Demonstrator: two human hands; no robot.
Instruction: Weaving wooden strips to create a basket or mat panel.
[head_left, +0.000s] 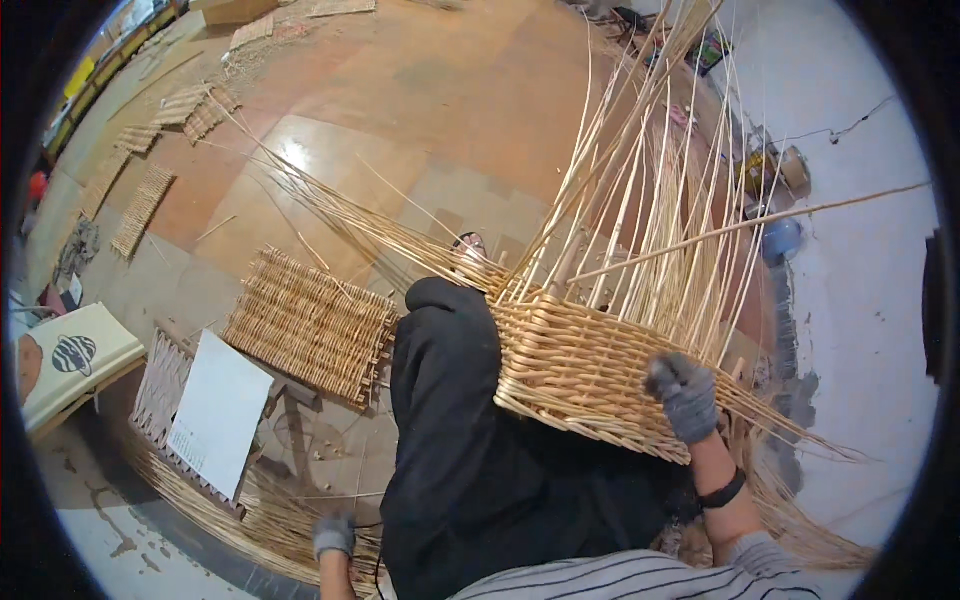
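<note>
Beside the curled right fingers (668, 374), the basket (580, 360) is apparently being woven, another row being called for next, though what is held by those or the left fingers (335, 526) cannot be told.

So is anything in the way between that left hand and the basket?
Yes: the black-clothed leg lies between the gloved left hand, low at left, and the wicker basket. Nothing visible stands above the leg, so reaching over it looks possible.

A boxy tan wicker basket (590, 370) rests on a person's black-clothed lap (470, 490), right of a flat brown wicker panel (310, 325).
</note>
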